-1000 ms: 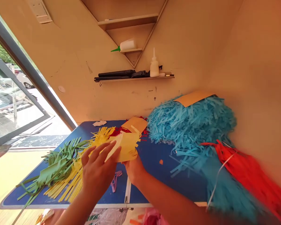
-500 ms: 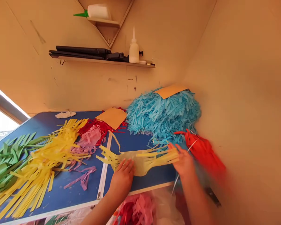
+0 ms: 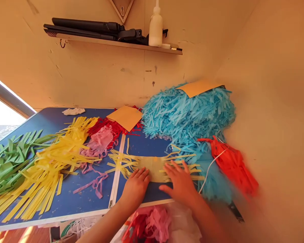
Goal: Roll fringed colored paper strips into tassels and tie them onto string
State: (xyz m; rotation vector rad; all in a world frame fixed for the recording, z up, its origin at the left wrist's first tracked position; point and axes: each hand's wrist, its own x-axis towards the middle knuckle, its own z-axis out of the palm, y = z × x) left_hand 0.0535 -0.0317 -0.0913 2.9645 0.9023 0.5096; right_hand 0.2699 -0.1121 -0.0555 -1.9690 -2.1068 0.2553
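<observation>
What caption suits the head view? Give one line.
Both hands, left hand and right hand, press a fringed yellow paper strip flat.

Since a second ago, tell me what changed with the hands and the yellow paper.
The yellow fringed paper, then held up folded in both hands, now lies spread flat on the blue table. The left hand and right hand press on it, open. The blue pile is unchanged.
</observation>
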